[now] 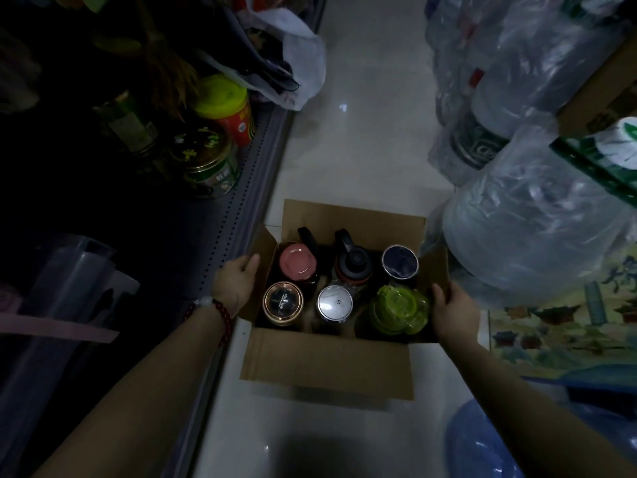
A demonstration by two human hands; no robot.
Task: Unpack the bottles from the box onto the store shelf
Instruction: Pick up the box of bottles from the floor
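An open cardboard box (pixel 327 360) stands on the pale floor with several bottles upright inside. The back row has a pink-lidded bottle (pixel 297 259), a black sports-cap bottle (pixel 353 262) and a dark-blue-lidded bottle (pixel 400 261). A copper-rimmed bottle (pixel 283 301), a silver-lidded bottle (pixel 335 302) and a green-lidded bottle (pixel 400 308) fill the front row. My left hand (pixel 236 281) grips the box's left flap. My right hand (pixel 453 310) holds the right flap. The dark store shelf (pixel 238 201) runs along the left.
On the shelf stand a yellow-lidded red jar (pixel 225 105), a green tin (pixel 206 160) and a white plastic bag (pixel 296 60). Plastic-wrapped water jugs (pixel 524 243) crowd the right side. A blue bin (pixel 482 446) sits at the lower right.
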